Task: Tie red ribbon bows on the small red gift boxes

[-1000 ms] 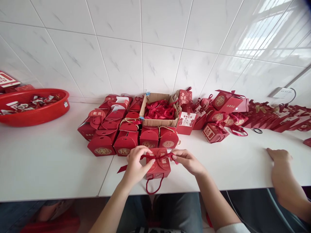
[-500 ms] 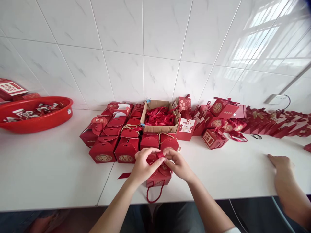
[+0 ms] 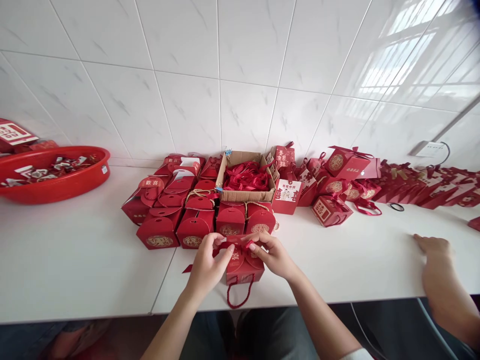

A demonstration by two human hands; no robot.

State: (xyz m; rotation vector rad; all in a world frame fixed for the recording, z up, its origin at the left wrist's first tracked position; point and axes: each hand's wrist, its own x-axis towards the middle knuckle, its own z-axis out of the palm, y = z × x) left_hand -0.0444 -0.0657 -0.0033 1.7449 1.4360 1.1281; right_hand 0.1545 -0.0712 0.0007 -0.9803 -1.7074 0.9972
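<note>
A red gift box (image 3: 244,271) with a twisted red cord handle (image 3: 240,302) stands near the table's front edge, between my hands. Over its top runs a red ribbon (image 3: 249,244). My right hand (image 3: 273,254) pinches the ribbon between thumb and fingertips above the box. My left hand (image 3: 210,260) is at the box's left side, thumb and fingers curled around the ribbon there. One ribbon end lies on the table left of that hand. Just behind stand several closed red boxes (image 3: 157,232) with gold emblems.
A cardboard box (image 3: 245,197) of red ribbons sits against the boxes. To the left is a red basin (image 3: 82,180) of wrapped sweets. Finished-looking ribboned boxes (image 3: 332,210) line the wall at right. Another person's hand (image 3: 437,250) rests on the table (image 3: 93,250) there.
My hands have drawn apart: the left moved left and slightly down, while the right stayed near the same spot. The ribbon between them is now spread across the box top.
</note>
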